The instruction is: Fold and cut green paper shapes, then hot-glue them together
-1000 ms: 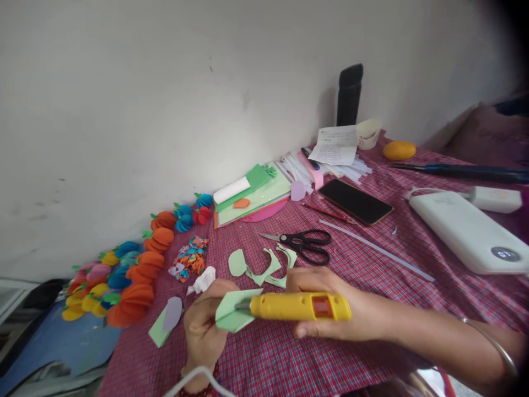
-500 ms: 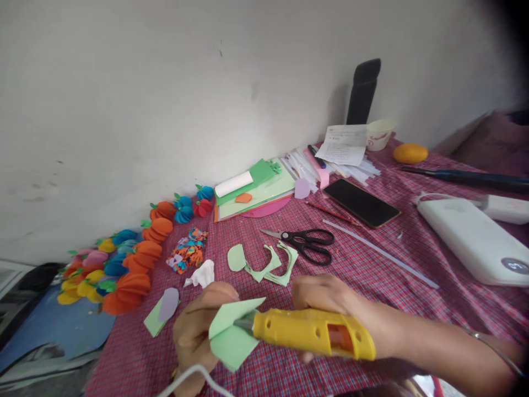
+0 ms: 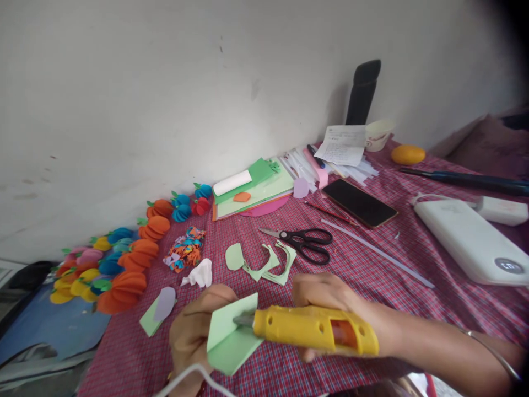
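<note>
My left hand [image 3: 196,325] is closed on folded light green paper [image 3: 233,347], whose leaves stand apart in a V. Wrapped round a yellow hot glue gun [image 3: 306,329] is my right hand [image 3: 326,295]. The gun's metal nozzle points left, into the fold between the leaves; whether it touches the paper I cannot tell. A white cord [image 3: 198,372] runs past my left wrist. Beyond my hands lie a rounded light green paper piece [image 3: 235,256], curved green offcuts [image 3: 279,267] and black-handled scissors [image 3: 308,242]. A lilac paper piece [image 3: 165,302] rests on green paper to the left.
Paper pumpkins [image 3: 132,286] in several colours line the left side. A heap of paper scraps [image 3: 185,248] and a white tissue [image 3: 201,273] lie nearby. Toward the right are a phone [image 3: 359,202], a glue stick [image 3: 376,252] and a white power bank [image 3: 471,237]. Paper sheets [image 3: 256,193] lie against the wall.
The upper leaf of the green paper stands more upright, and the fold gapes wider round the nozzle. My hands stay nearly in place. The background has shifted slightly left.
</note>
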Available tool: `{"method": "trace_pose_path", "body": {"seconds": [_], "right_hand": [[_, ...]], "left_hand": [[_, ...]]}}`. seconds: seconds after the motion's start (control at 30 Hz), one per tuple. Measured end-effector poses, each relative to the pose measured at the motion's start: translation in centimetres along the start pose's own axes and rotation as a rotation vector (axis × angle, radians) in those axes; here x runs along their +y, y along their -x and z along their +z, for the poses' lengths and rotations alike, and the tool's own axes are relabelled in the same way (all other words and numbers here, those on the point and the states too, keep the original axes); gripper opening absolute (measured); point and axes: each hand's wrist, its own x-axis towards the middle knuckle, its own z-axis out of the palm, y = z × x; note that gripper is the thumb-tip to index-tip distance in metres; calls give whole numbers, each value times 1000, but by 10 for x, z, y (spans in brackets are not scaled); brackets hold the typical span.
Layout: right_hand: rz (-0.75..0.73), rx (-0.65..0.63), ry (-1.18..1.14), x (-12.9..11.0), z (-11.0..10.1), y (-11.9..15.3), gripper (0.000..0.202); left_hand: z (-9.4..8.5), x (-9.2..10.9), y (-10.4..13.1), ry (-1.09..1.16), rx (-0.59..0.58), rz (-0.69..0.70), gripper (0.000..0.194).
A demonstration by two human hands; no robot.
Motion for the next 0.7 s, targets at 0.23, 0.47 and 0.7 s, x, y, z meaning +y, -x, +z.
{"method": "trace_pose_path", "body": {"seconds": [0.23, 0.47, 0.7], "right_hand": [[-13, -63, -13, -1, 1, -2, 48], [18, -82, 45, -1, -3, -2, 44], [44, -42, 66, 3, -2, 1, 50]], "left_hand": [[-1, -6, -3, -17, -166, 169, 16], [-5, -9, 2, 104, -60, 107, 7], [0, -2, -2, 116, -102, 60, 6]]}}
